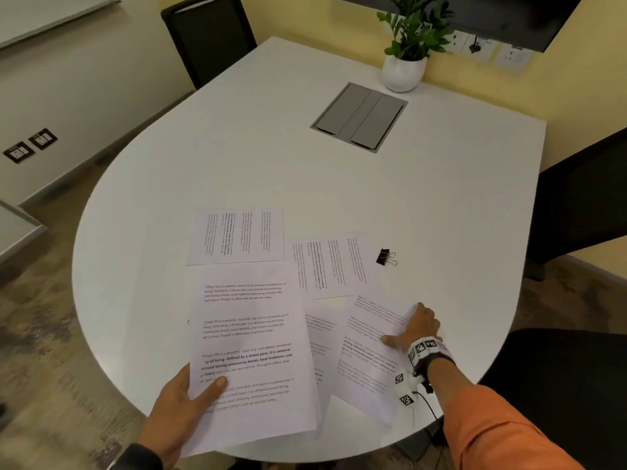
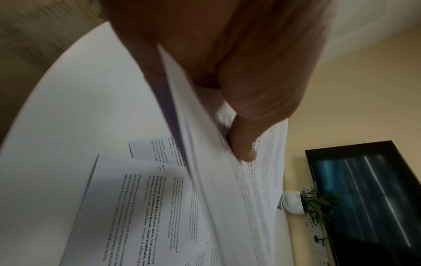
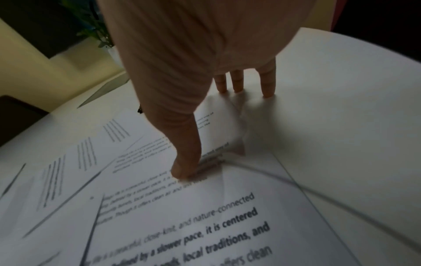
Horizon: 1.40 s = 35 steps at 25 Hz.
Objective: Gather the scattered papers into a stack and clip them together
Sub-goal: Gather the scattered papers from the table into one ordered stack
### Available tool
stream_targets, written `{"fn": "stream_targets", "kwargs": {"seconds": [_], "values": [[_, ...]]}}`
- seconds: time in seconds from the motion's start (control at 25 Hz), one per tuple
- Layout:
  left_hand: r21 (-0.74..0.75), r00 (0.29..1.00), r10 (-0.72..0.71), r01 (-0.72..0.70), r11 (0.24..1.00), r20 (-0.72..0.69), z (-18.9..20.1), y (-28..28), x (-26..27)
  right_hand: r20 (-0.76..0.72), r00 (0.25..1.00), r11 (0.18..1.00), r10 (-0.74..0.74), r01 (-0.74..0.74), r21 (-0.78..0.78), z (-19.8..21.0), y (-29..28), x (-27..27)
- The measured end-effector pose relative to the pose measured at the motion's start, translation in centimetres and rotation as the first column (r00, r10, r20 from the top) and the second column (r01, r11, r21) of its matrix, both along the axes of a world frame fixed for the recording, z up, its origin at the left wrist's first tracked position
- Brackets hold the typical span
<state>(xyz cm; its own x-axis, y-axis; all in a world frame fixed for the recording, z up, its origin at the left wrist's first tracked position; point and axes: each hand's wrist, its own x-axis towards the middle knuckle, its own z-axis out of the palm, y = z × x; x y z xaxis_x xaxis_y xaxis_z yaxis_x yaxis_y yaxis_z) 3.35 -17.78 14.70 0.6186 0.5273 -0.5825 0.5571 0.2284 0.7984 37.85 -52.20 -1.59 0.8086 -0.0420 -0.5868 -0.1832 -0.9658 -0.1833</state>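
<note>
At the near rim of the round white bench, the left hand pinches a thin bundle of sheets, thumb on the printed top face and the other fingers hidden beneath. Its grip is clenched on that bundle, which is lifted clear of the bench surface at its near end; the left wrist view shows several smooth, flexible white leaves fanned slightly at the edge. Each carries blocks of black type, some bold.

To the right of that grip, the right hand presses flat on another sheet that lies askew on the bench. Its thumb bears down on the print and the paper is creased just beside it; three straight fingers touch the bare bench past the sheet's edge. This grip is released: nothing is curled round the paper. A partly covered page lies between the two hands.

Beyond the left grip, a landscape page lies flat, its text lines running away from the person. Beyond the right grip lies a similar page, and just to its right a small black binder clip with wire handles, apart from all the paper.

Far across the bench are a grey rectangular hatch set flush in the top and a plant in a rounded white pot.
</note>
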Motion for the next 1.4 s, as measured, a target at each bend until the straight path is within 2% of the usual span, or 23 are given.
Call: {"fn": "stream_targets", "kwargs": {"seconds": [0.16, 0.28, 0.4, 0.52, 0.64, 0.84, 0.92, 1.0, 1.12, 1.16, 1.24, 1.4], "values": [[0.007, 1.0, 0.025, -0.025, 1.0, -0.001, 0.0, -0.5, -0.2, 0.01, 0.998, 0.99, 0.066, -0.064, -0.125, -0.1, 0.4, -0.3], [0.018, 0.999, 0.026, -0.026, 0.999, 0.018, 0.3, -0.8, 0.1, 0.007, 0.998, 0.991, 0.065, -0.064, -0.117, -0.2, 0.4, -0.4], [0.01, 0.999, 0.034, -0.034, 0.999, 0.043, 0.7, -0.8, 0.6, 0.007, 0.999, 0.998, -0.051, 0.05, 0.043, -0.3, 0.4, -1.5], [0.006, 0.998, 0.031, -0.031, 0.999, 0.061, 1.0, -0.6, 1.0, 0.044, 0.965, 0.934, -0.257, 0.237, 0.266, 0.9, 0.1, -3.2], [-0.018, 0.995, 0.035, -0.034, 0.999, 0.09, 1.0, 0.1, 1.3, 0.16, 0.937, 0.894, -0.31, 0.23, 0.386, 2.6, -0.8, -4.6], [-0.013, 0.992, 0.03, -0.029, 1.0, 0.122, 0.6, 1.2, 1.4, 0.294, 0.89, 0.854, -0.349, 0.172, 0.492, 8.1, -3.0, -5.7], [-0.021, 0.991, 0.025, -0.022, 1.0, 0.132, 0.6, 1.7, 1.3, 0.397, 0.861, 0.865, -0.318, 0.092, 0.494, 11.1, -3.9, -5.8], [-0.035, 0.99, 0.026, -0.021, 0.999, 0.141, 0.9, 2.3, 1.2, 0.518, 0.812, 0.884, -0.27, -0.004, 0.468, 14.3, -4.8, -5.7], [-0.041, 0.989, 0.013, -0.007, 0.999, 0.148, 1.1, 2.9, 1.2, 0.621, 0.73, 0.86, -0.286, -0.091, 0.503, 19.7, -5.3, -5.2], [-0.043, 0.988, 0.005, 0.001, 0.999, 0.152, 1.2, 3.1, 1.1, 0.614, 0.725, 0.836, -0.313, -0.097, 0.54, 21.3, -5.3, -4.8], [-0.04, 0.987, -0.017, 0.024, 0.999, 0.16, 1.2, 3.5, 1.1, 0.518, 0.765, 0.761, -0.383, -0.057, 0.646, 23.8, -5.1, -4.3], [-0.038, 0.985, -0.06, 0.067, 0.997, 0.163, 1.5, 3.6, 1.4, 0.204, 0.854, 0.447, -0.479, 0.037, 0.894, 26.5, -1.2, -4.9]]}}
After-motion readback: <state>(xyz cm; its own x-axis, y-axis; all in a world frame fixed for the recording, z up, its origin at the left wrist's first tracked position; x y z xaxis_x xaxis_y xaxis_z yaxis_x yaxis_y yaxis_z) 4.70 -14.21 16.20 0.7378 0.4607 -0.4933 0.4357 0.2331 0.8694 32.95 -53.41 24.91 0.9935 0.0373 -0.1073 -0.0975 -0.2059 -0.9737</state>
